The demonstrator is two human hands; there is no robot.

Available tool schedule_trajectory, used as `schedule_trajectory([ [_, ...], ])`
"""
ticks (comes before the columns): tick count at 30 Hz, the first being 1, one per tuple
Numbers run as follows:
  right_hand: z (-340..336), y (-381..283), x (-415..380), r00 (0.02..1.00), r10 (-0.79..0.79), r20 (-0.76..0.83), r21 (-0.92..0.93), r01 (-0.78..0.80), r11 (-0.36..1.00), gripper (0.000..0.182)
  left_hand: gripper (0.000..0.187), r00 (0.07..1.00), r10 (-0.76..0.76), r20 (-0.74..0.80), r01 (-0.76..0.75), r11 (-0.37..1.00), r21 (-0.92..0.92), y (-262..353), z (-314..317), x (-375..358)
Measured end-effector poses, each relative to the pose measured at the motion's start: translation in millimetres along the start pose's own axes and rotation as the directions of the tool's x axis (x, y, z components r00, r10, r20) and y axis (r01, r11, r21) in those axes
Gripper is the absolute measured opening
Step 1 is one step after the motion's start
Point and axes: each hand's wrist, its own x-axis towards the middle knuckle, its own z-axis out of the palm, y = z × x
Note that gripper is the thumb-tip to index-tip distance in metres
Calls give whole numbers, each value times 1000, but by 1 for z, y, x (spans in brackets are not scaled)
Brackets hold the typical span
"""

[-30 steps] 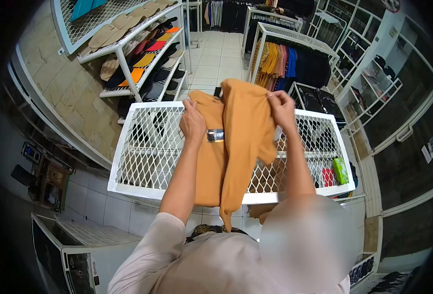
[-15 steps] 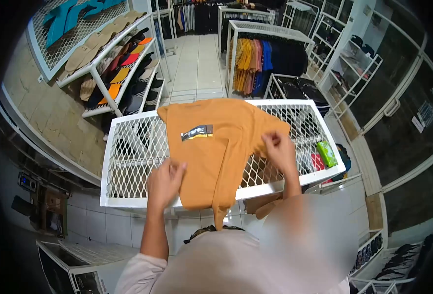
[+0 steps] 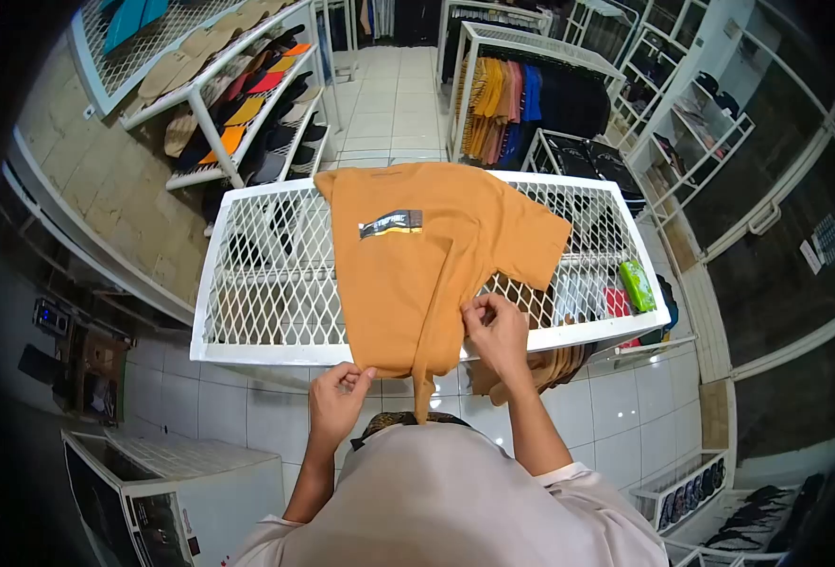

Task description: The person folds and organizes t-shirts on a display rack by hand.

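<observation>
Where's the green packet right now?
In the head view, the green packet is at the right end of the white mesh-topped table, just right of something red and well right of the orange shirt.

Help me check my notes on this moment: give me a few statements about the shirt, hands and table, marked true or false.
1. The orange shirt lies on the white mesh table. True.
2. The left hand is at the shirt's collar. False: it is at the lower edge.
3. The right hand is beside the shirt's lower part. True.
4. The green packet sits at the table's left end. False: it is at the right end.
</observation>
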Motion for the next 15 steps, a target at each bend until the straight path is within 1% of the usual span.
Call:
schedule_trajectory([
  [1,3,6,0,1000,-3,13,1,3,1000,27,23,999,-28,36,31,997,-66,9,-6,-3],
  [2,8,16,2,1000,9,11,246,-11,969,22,20,996,-52,72,61,989,-132,15,-10,-3],
  [3,7,23,5,1000,22,12,476,-25,879,17,20,996,-59,63,67,989,-134,13,-12,-2],
  [4,-3,27,6,991,36,128,543,-101,834,17,18,999,45,-3,-45,982,-185,9,-15,-2],
  [5,-5,39,8,986,56,159,685,-151,713,24,17,987,144,-76,-158,962,-225,5,-18,-2],
  [6,-7,42,10,972,157,175,854,-229,467,26,15,990,104,-98,-127,953,-277,1,-21,0],
  [7,-10,44,14,944,249,216,949,-263,174,29,15,990,97,-106,-123,953,-276,-1,-26,1],
  [9,-29,45,19,934,217,285,958,-287,-21,33,17,998,-21,-59,-13,853,-521,0,-38,2],
  [10,-36,51,18,945,159,287,957,-290,-3,25,17,999,21,-32,-35,849,-527,0,-42,2],
  [11,-36,51,17,943,161,290,956,-292,-7,25,17,999,18,-31,-32,851,-523,-3,-42,1],
  [13,-46,35,14,948,234,215,900,-285,331,19,16,1000,25,9,-14,794,-607,-12,-36,-3],
  [14,-52,20,12,934,257,248,863,-333,380,24,16,1000,26,15,-12,794,-608,-14,-33,-3],
  [15,-52,26,11,933,263,244,863,-333,379,24,15,1000,10,26,8,795,-607,-15,-32,-3],
])
